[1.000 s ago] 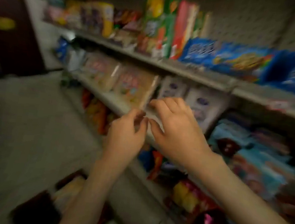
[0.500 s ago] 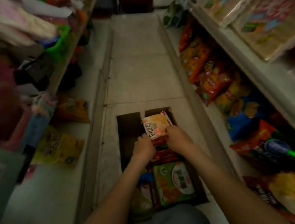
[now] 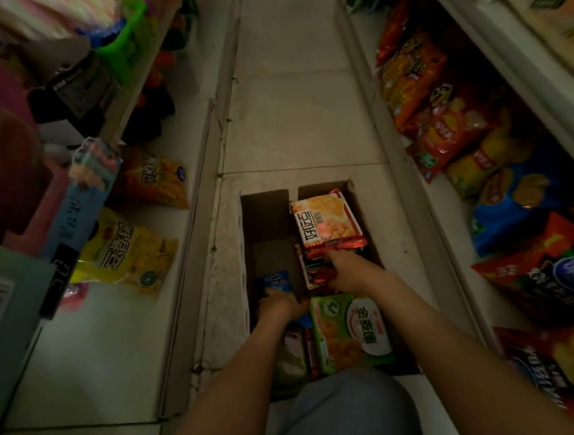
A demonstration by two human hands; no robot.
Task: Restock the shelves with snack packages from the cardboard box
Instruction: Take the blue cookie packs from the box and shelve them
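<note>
On the floor between the two shelf rows stands the open brown cardboard box (image 3: 261, 222), with its two far flaps upright. Compared with half a second before, the left hand (image 3: 280, 307) has left the far part of the box and now lies at its near left side. There its fingers curl round one small, crinkled blue foil packet (image 3: 277, 281). The right hand (image 3: 350, 273) stays in the middle of the box. It pinches the near edge of one flat, glossy orange cracker packet with red sealed ends (image 3: 326, 225), which is in the far right part of the box, tilted up over the other goods. This packet looks a little higher than before.

Under the orange packet lies a stack of thin red shiny packets (image 3: 315, 274); how many they are I cannot tell. At the near right of the box lies one green rectangular packet with a white round panel (image 3: 348, 332), flat and smooth.

Left of the box, on a low white shelf, are two soft bags: one puffy yellow bag (image 3: 128, 253) and, further away, one orange bag (image 3: 151, 179). Right of the box, many shiny chip bags in red, yellow and blue (image 3: 456, 138) lean in a row. Near the box a knee in blue-grey cloth (image 3: 349, 411) shows.
</note>
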